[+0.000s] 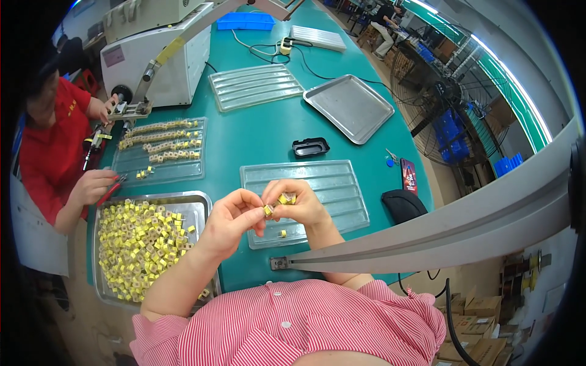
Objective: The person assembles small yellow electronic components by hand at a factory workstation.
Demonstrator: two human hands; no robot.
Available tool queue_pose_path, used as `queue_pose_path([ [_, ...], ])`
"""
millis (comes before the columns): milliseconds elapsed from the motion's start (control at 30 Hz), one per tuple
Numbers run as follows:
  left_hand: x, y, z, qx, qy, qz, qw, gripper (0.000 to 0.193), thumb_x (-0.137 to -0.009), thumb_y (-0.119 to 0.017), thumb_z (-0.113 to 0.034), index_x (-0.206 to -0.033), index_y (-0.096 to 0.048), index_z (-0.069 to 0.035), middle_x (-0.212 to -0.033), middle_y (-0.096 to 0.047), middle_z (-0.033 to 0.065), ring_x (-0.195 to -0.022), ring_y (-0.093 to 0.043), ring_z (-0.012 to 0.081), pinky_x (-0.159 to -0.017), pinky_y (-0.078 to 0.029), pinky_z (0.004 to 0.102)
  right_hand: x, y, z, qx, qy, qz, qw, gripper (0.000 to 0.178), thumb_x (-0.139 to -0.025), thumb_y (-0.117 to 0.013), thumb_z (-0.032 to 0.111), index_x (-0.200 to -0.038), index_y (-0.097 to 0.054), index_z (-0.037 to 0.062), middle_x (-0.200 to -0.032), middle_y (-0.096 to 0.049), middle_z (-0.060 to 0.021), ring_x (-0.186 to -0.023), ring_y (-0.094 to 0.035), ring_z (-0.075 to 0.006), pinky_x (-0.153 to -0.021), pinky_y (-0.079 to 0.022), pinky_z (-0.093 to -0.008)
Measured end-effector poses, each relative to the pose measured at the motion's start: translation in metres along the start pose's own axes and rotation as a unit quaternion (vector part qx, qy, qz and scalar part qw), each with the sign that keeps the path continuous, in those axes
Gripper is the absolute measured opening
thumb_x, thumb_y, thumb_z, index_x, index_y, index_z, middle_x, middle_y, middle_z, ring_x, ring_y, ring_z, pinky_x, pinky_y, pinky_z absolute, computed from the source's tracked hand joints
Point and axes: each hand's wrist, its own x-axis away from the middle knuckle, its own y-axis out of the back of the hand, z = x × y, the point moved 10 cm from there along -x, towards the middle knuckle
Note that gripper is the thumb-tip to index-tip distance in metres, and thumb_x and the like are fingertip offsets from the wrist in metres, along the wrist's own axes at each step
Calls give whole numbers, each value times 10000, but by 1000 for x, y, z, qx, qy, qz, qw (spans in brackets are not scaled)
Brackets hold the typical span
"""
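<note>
My left hand (235,215) pinches a small yellow component (268,210) between thumb and fingers. My right hand (294,201) is closed around several more yellow components (285,198), fingertips touching the left hand's. Both hands hover over the near left corner of a clear grooved plastic tray (329,183). One loose yellow component (282,233) lies on that tray just below my hands. A metal tray (201,207) heaped with yellow components (140,244) sits to my left.
A person in red (52,146) works at the left with red pliers (110,192) beside a tray holding rows of components (162,149). On the green table lie an empty metal tray (349,107), another grooved tray (253,86), a black dish (310,147), a white machine (159,58).
</note>
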Motion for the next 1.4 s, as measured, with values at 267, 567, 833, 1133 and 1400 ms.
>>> queue_pose_path([
  [267, 0, -2, 5, 11, 26, 16, 999, 116, -762, -561, -60, -837, -503, 8, -747, -550, 73, -635, -552, 131, -556, -466, 257, 0, -9, 20, 111, 69, 34, 991, 166, -655, -678, 33, -792, -589, 6, -797, -579, -104, -715, -545, -152, -610, -430, -249],
  [567, 2, -1, 5, 19, 42, 16, 999, 127, -786, -534, -72, -871, -511, 20, -790, -572, 97, -683, -575, 151, -587, -479, 265, 0, -9, 24, 131, 74, 30, 988, 157, -664, -662, 22, -799, -584, 1, -796, -578, -106, -719, -542, -150, -611, -422, -246],
  [833, 2, 0, 3, 12, 23, 19, 999, 129, -799, -509, -52, -898, -510, 31, -806, -578, 112, -708, -585, 168, -610, -491, 271, -1, -6, 15, 69, 62, 20, 995, 162, -669, -663, 27, -804, -579, 1, -802, -571, -103, -722, -537, -145, -615, -414, -242],
  [1133, 1, 1, 5, -5, 12, 6, 1000, 108, -801, -499, -45, -878, -510, 29, -789, -578, 106, -685, -585, 163, -601, -493, 269, -1, -7, 20, 106, 74, 26, 991, 156, -666, -665, 15, -797, -582, 2, -794, -572, -96, -715, -536, -139, -604, -413, -236],
  [1400, 3, 4, 5, -25, 19, -13, 999, 104, -808, -483, -39, -882, -505, 30, -788, -577, 102, -673, -585, 158, -592, -490, 257, 0, -4, 11, 104, 23, -3, 994, 115, -666, -626, -22, -770, -578, -9, -772, -572, -96, -655, -538, -130, -564, -421, -228],
])
